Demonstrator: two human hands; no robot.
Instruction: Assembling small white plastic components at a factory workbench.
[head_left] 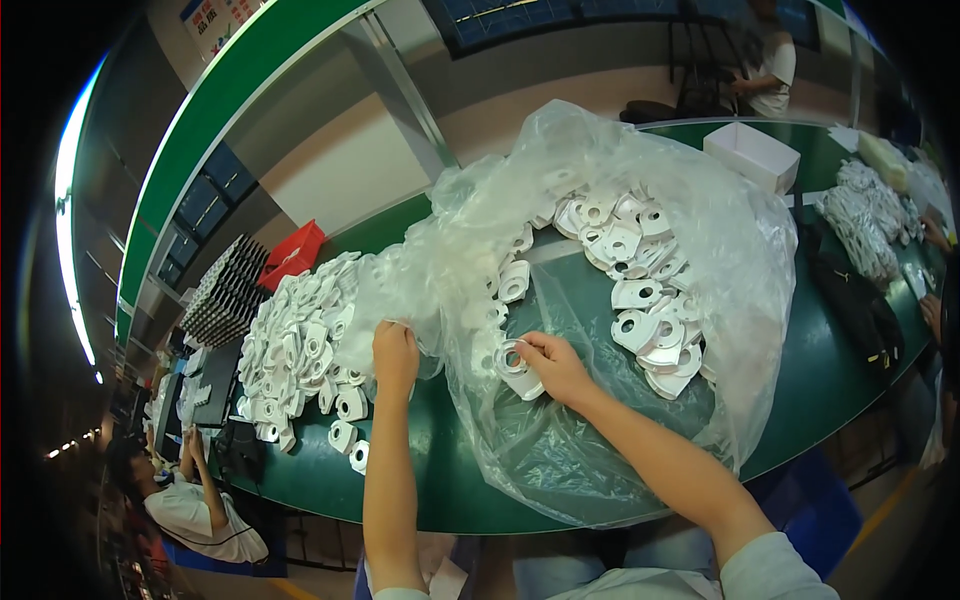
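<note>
My right hand (556, 368) grips a white plastic part (517, 378) with a round hole, fingers and thumb at its edge. That part is over the opening of a large clear plastic bag (745, 240), spread on the green table. Inside the bag, similar white parts (640, 293) lie in a curved heap. To the left, my left hand (396, 355) is closed at the bag's gathered edge, its fingertips partly hidden. Beside it is a big loose pile of the same white parts (310, 335), with several single ones near the table's front edge.
A red bin (292, 256) and a stack of dark trays (228, 290) stand past the left pile. At the far right are a white box (752, 156), bundled white cords (868, 215) and a black bag (850, 300). A co-worker (205, 510) sits at the left.
</note>
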